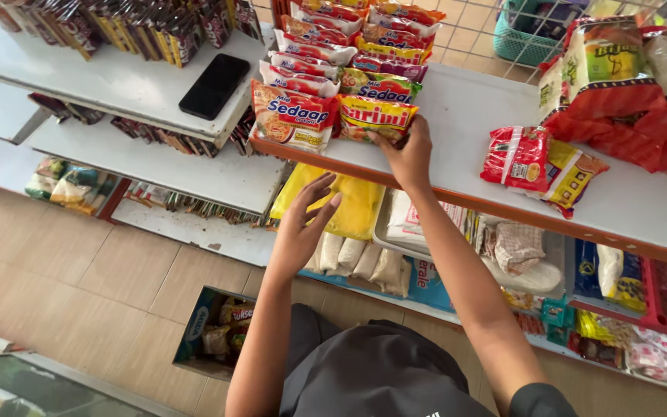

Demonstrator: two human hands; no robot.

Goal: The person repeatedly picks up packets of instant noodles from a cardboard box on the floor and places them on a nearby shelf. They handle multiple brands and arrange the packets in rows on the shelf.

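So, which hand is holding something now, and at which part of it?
The right hand holds the yellow and green noodle packet on the white shelf, its grip on the packet's near right corner. The left hand is open and holds nothing.

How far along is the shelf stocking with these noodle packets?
Done: two rows of noodle packets already lie lined up on the white shelf. In hand: the right hand presses a yellow packet at the front of the right row; the left hand hovers open below the shelf edge, holding nothing. Left: more packets sit in the cardboard box on the floor, and a few lie loose further right.
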